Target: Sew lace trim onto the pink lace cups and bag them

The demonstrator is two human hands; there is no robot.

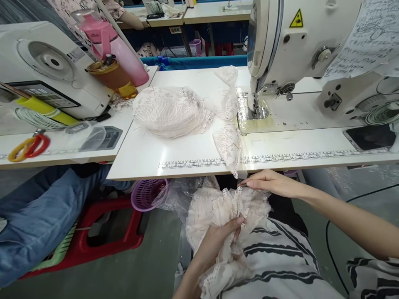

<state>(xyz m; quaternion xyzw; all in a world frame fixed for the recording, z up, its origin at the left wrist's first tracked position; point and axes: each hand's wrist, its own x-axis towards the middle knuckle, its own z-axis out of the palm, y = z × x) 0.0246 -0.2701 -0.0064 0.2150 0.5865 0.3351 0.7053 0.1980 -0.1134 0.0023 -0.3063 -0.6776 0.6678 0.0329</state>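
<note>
Over my lap, my left hand (222, 234) is closed round a gathered bundle of cream lace pieces (202, 207), its thumb pressing on the lace. My right hand (269, 182) is at the table's front edge, fingers pinched together at the top of the bundle. A small dark tip shows at those fingertips, too little to name. Just above them, a chain of lace pieces (227, 143) hangs over the table edge and runs back beside the needle area of the sewing machine (280, 45). A stack of lace pieces (168, 110) lies to its left.
A smartphone (369, 136) lies at the right of the table (137, 162). On the left are red-and-yellow scissors (29, 147), a pink bottle (115, 50) and another machine (52, 66). Below are a purple basket (146, 195), a red stool (109, 245) and a seated person's leg (40, 220).
</note>
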